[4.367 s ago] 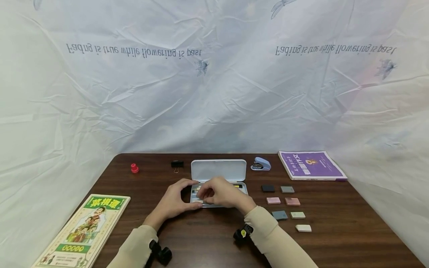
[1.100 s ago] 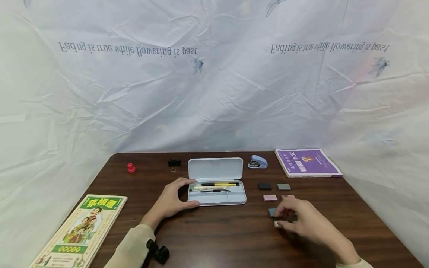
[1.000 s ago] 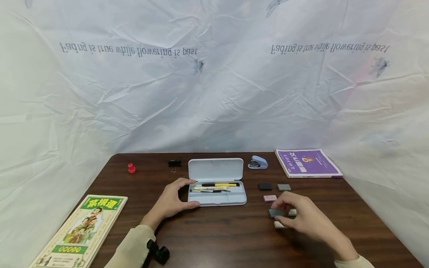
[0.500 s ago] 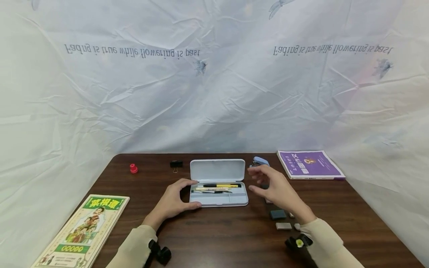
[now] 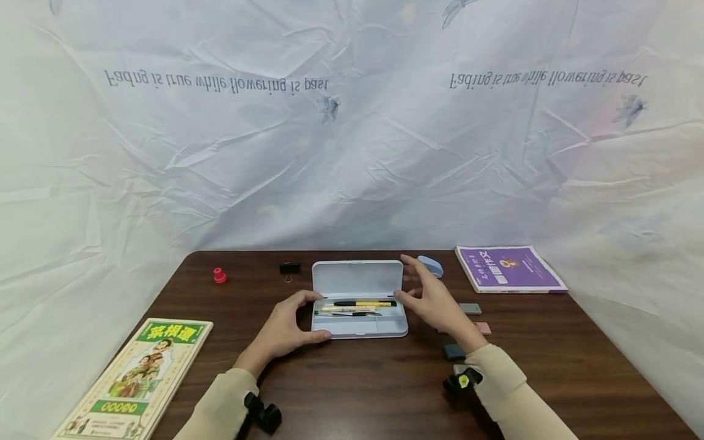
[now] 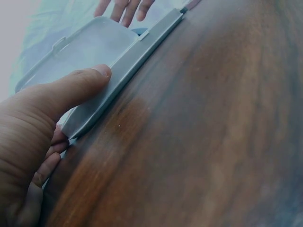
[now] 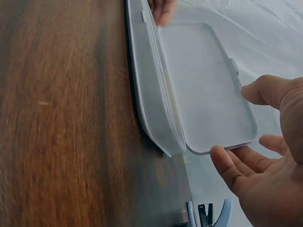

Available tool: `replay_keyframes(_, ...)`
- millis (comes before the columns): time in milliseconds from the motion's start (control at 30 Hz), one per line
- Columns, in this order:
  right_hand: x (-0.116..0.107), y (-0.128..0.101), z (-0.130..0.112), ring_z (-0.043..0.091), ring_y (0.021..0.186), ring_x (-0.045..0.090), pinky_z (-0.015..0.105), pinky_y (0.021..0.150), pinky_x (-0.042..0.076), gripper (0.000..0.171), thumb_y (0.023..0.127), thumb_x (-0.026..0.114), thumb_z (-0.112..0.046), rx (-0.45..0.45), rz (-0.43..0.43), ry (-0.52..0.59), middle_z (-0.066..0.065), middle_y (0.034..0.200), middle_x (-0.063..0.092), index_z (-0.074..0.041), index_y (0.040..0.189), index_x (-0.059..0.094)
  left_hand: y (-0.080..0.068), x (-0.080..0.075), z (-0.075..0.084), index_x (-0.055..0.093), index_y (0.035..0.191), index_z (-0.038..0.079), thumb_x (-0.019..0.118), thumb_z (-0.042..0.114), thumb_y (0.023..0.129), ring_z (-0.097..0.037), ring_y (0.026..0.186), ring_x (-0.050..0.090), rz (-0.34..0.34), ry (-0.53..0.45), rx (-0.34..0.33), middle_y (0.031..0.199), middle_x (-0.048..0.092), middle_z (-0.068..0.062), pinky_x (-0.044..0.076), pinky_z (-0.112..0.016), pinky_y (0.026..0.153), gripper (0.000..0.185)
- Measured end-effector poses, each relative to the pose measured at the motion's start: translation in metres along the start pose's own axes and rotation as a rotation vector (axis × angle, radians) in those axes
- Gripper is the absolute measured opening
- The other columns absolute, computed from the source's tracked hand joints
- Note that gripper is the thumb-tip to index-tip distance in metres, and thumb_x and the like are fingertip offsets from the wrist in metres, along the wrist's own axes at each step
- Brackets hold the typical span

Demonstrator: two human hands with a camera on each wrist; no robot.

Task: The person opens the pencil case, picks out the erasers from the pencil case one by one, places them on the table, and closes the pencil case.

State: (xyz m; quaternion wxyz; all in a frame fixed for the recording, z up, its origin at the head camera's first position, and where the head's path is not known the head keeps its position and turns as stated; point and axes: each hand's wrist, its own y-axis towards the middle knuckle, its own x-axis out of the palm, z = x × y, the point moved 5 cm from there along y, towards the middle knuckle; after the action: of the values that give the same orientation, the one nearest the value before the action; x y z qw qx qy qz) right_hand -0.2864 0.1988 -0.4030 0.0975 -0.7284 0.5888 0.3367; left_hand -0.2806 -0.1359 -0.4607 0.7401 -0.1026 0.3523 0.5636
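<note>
A white pencil case [image 5: 360, 327] lies open mid-table, its lid [image 5: 357, 278] tilted up at the back, with a black-and-yellow pen [image 5: 363, 303] and other pens inside. My left hand [image 5: 308, 315] grips the case's left end, thumb on the front edge and fingers on the back; the left wrist view shows the thumb [image 6: 71, 90] lying along the case's side [image 6: 123, 71]. My right hand [image 5: 409, 278] is spread open at the lid's right end. In the right wrist view its fingers [image 7: 227, 165] and thumb sit just beside the lid's rim [image 7: 222, 146]; contact is unclear.
Small erasers lie right of the case: grey [image 5: 470, 308], pink [image 5: 483, 328], blue-grey [image 5: 454, 351]. A blue stapler [image 5: 431, 264] is partly hidden behind my right hand. A purple book [image 5: 508, 269] is back right, a green-yellow book [image 5: 137, 379] front left, a red stamp [image 5: 220, 275] and binder clip [image 5: 289, 268] at the back.
My right hand has left the erasers at the right and moved up and left to the lid's right end. The left hand has stayed on the case's left end.
</note>
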Motion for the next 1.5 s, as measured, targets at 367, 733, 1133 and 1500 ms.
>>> replay_keyframes(367, -0.003, 0.002, 0.0, 0.033, 0.116, 0.07, 0.052, 0.097, 0.061, 0.032, 0.12, 0.054, -0.035, -0.022, -0.043, 0.043, 0.009, 0.132, 0.072, -0.014, 0.138, 0.071, -0.002, -0.003, -0.002, 0.043, 0.161, 0.019, 0.104, 0.048, 0.079, -0.033, 0.142, 0.062, 0.006, -0.055, -0.017, 0.147, 0.069, -0.003, 0.047, -0.061, 0.12, 0.106)
replay_keyframes(733, 0.012, -0.003, -0.002, 0.022, 0.122, 0.064, 0.051, 0.104, 0.056, 0.045, 0.104, 0.082, -0.041, -0.114, -0.295, -0.148, 0.001, 0.144, 0.069, -0.021, 0.142, 0.071, -0.002, -0.004, 0.0, 0.065, 0.153, 0.023, 0.1, 0.055, 0.08, -0.025, 0.145, 0.06, 0.0, 0.022, 0.059, 0.151, 0.067, 0.006, 0.048, -0.057, 0.121, 0.087)
replay_keyframes(1133, 0.015, -0.012, 0.001, 0.034, 0.143, 0.06, 0.061, 0.116, 0.051, 0.061, 0.102, 0.084, -0.042, -0.077, -0.329, -0.21, 0.01, 0.156, 0.061, -0.015, 0.153, 0.065, -0.003, 0.002, -0.001, 0.068, 0.152, 0.021, 0.092, 0.053, 0.091, -0.027, 0.147, 0.059, -0.002, -0.015, 0.04, 0.151, 0.067, 0.006, 0.046, -0.06, 0.122, 0.073)
replay_keyframes(1500, 0.02, -0.013, 0.002, 0.034, 0.142, 0.06, 0.06, 0.114, 0.052, 0.061, 0.102, 0.085, -0.039, -0.092, -0.331, -0.228, 0.01, 0.154, 0.06, -0.015, 0.154, 0.064, -0.007, 0.003, 0.0, 0.067, 0.151, 0.025, 0.094, 0.055, 0.089, -0.027, 0.149, 0.058, -0.008, -0.006, 0.026, 0.151, 0.066, 0.006, 0.046, -0.06, 0.122, 0.074)
